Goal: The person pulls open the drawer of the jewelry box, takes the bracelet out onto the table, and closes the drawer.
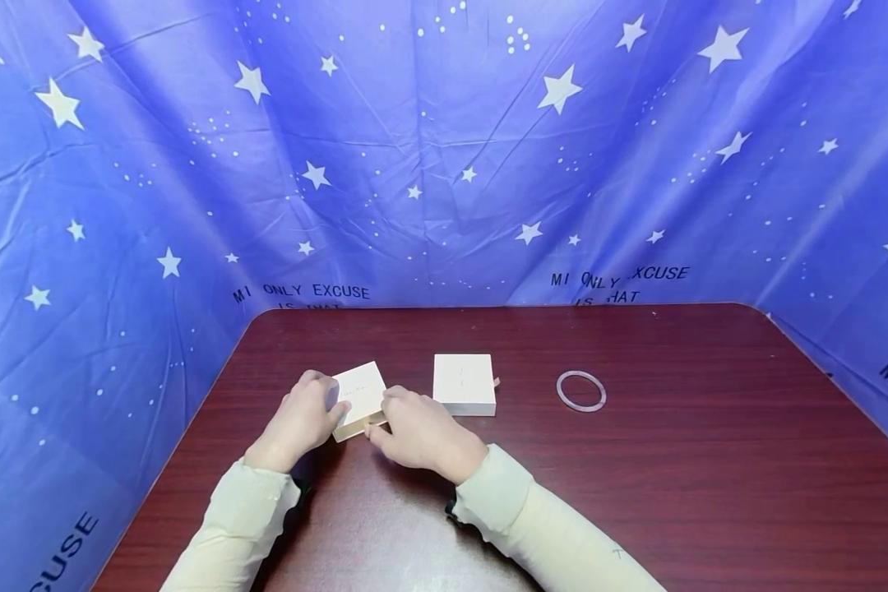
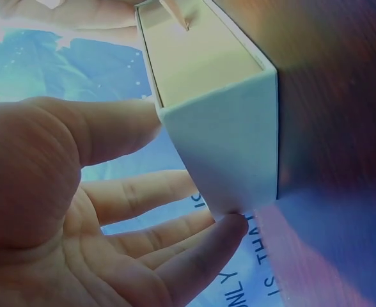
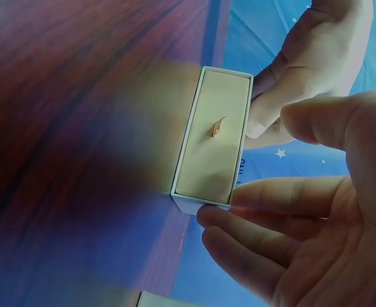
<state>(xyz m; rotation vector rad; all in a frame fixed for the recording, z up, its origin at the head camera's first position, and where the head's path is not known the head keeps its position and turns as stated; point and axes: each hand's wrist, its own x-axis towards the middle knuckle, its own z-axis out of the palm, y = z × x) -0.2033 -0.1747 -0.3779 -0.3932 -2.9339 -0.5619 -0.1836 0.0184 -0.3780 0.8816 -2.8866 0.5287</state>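
Note:
In the head view a white drawer-style gift box [image 1: 363,388] sits tilted on the table, with small printing on its lid. My left hand [image 1: 301,421] grips its left side, thumb on top, fingers at the far side. The right hand [image 1: 423,434] touches the box's right side with its fingertips. In the right wrist view, the right thumb [image 3: 316,121] stands apart from the box. A small ribbon tab [image 3: 217,126] sticks out of the cream drawer front [image 3: 204,160], between the two hands, with no fingers on it.
A second white box [image 1: 462,380] with a ribbon tab on its right side stands just right of the hands. Farther right lies a pale lavender bangle [image 1: 581,391]. The dark red wooden table [image 1: 696,460] ends at a blue star-printed curtain [image 1: 444,148].

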